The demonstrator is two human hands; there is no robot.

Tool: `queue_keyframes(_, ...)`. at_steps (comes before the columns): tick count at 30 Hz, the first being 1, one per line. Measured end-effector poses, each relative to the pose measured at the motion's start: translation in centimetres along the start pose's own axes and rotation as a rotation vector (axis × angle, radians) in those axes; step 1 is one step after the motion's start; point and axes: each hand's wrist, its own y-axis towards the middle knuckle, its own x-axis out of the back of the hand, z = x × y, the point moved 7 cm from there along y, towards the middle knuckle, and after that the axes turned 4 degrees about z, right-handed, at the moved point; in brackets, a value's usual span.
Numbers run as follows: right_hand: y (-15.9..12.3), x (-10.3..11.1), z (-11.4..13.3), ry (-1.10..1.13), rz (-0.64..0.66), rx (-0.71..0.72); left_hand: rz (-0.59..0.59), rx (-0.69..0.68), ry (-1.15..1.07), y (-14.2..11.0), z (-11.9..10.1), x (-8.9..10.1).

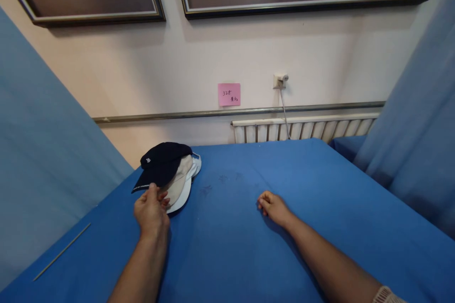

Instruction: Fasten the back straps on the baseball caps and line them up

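Observation:
A stack of baseball caps lies at the left of the blue-covered table. On top is a navy cap with a small white emblem. A beige cap and a white cap show beneath it, their brims fanned out toward me. My left hand is closed at the front edge of the navy brim, thumb above and fingers partly hidden below. Away from the caps, my right hand rests on the cloth with its fingers curled in and nothing visible in them.
A thin stick lies near the table's left edge. Blue curtains hang at both sides. Behind the blue table are a radiator, a wall pipe, a plugged socket, a pink note and framed pictures.

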Motion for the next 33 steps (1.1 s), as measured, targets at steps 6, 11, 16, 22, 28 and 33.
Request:
queue_keyframes(6,-0.1,-0.1,0.1,0.001,0.009,0.031,-0.004,0.138,-0.033,1.1,0.3,-0.1)
queue_keyframes(11,0.1,-0.1,0.1,0.013,0.015,0.04,0.026,0.178,-0.024,2.3,0.0,-1.1)
queue_keyframes(16,0.2,-0.1,0.1,0.038,0.034,0.035,0.028,0.113,-0.045,2.5,-1.2,-2.4)
queue_keyframes(22,0.0,-0.2,0.3,0.137,0.021,0.026,0.225,0.032,-0.076,0.7,-1.9,-6.0)
queue_keyframes(28,1.0,4.7,-0.2,0.354,-0.32,0.022,0.607,0.117,-0.103,-3.8,0.8,-11.0)
queue_keyframes(33,1.0,10.6,-1.6,0.516,-0.538,-0.013,0.829,0.256,-0.059,-6.3,5.1,-13.4)
